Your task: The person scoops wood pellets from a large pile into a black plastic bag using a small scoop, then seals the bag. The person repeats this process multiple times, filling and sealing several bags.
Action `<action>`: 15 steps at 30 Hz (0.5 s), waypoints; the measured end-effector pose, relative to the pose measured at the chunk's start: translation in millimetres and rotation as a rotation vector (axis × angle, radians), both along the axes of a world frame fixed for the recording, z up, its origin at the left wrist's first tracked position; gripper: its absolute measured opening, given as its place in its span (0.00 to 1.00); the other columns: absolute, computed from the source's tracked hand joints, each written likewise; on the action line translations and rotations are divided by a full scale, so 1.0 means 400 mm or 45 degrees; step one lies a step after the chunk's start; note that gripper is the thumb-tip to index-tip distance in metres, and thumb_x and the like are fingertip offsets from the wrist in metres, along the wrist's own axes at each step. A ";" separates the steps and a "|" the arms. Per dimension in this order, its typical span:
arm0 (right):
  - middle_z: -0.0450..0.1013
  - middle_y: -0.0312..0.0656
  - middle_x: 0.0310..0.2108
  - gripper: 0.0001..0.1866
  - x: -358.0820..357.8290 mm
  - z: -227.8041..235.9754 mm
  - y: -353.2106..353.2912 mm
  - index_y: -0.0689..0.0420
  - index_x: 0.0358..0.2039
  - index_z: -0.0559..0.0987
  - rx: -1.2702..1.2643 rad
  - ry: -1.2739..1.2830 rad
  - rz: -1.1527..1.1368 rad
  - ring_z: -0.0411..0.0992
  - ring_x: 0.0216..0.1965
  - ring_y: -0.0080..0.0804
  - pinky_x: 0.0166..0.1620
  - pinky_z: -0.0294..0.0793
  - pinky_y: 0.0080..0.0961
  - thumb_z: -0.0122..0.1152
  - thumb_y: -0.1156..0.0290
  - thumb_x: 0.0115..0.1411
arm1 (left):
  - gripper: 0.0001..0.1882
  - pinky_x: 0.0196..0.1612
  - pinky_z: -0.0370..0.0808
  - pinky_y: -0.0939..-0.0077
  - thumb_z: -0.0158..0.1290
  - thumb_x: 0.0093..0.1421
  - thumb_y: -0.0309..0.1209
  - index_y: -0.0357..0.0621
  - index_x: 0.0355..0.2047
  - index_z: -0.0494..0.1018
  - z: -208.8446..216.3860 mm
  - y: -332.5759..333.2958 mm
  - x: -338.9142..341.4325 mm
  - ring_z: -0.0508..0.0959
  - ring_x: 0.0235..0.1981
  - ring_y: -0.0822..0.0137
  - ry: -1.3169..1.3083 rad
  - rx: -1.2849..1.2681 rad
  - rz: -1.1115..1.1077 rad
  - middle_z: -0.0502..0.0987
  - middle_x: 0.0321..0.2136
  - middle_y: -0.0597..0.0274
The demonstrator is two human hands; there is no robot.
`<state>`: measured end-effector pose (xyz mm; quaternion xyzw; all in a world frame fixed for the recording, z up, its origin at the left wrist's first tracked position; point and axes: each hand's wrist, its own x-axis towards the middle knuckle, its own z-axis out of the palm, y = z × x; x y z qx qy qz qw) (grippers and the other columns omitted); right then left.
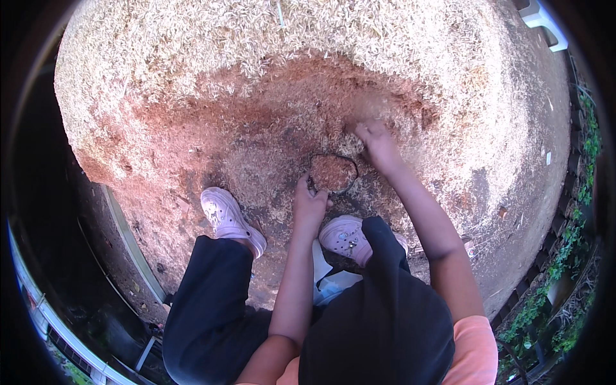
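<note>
just beyond the right shoe [344,236], the left hand [311,203] holds the side of the container [355,169]; full of brown mulch [332,172], it is probably weighty, soft-walled, best cupped low. farther past the shoe, the right hand [378,145] blurs over soil [343,80], its closure impossible to tell.

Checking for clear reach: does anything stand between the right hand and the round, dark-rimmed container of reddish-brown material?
Nothing visible does. Only loose, pale and brown material on the ground lies between the right hand and the round, dark-rimmed container; the left hand holds its left side.
</note>
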<state>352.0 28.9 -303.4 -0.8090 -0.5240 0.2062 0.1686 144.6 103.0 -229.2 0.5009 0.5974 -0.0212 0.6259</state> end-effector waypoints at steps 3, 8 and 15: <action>0.75 0.44 0.47 0.29 0.012 0.069 0.017 0.48 0.49 0.77 0.158 0.328 -0.189 0.72 0.50 0.42 0.56 0.74 0.38 0.67 0.84 0.45 | 0.33 0.29 0.72 0.79 0.47 0.58 0.20 0.28 0.63 0.54 0.006 0.001 0.007 0.78 0.25 0.70 -0.009 0.004 -0.023 0.76 0.35 0.55; 0.74 0.47 0.41 0.25 -0.001 0.210 0.036 0.50 0.47 0.78 0.265 0.625 -0.044 0.75 0.44 0.44 0.53 0.77 0.38 0.70 0.77 0.47 | 0.33 0.30 0.74 0.78 0.47 0.58 0.19 0.28 0.64 0.53 0.010 0.001 0.016 0.78 0.26 0.69 -0.080 0.002 0.024 0.76 0.35 0.54; 0.71 0.54 0.43 0.29 -0.111 0.272 0.046 0.54 0.52 0.76 -0.039 0.662 0.130 0.71 0.49 0.54 0.52 0.73 0.41 0.72 0.71 0.47 | 0.35 0.28 0.75 0.77 0.47 0.58 0.16 0.34 0.66 0.52 0.001 -0.008 0.014 0.78 0.25 0.70 -0.096 -0.046 0.116 0.77 0.36 0.53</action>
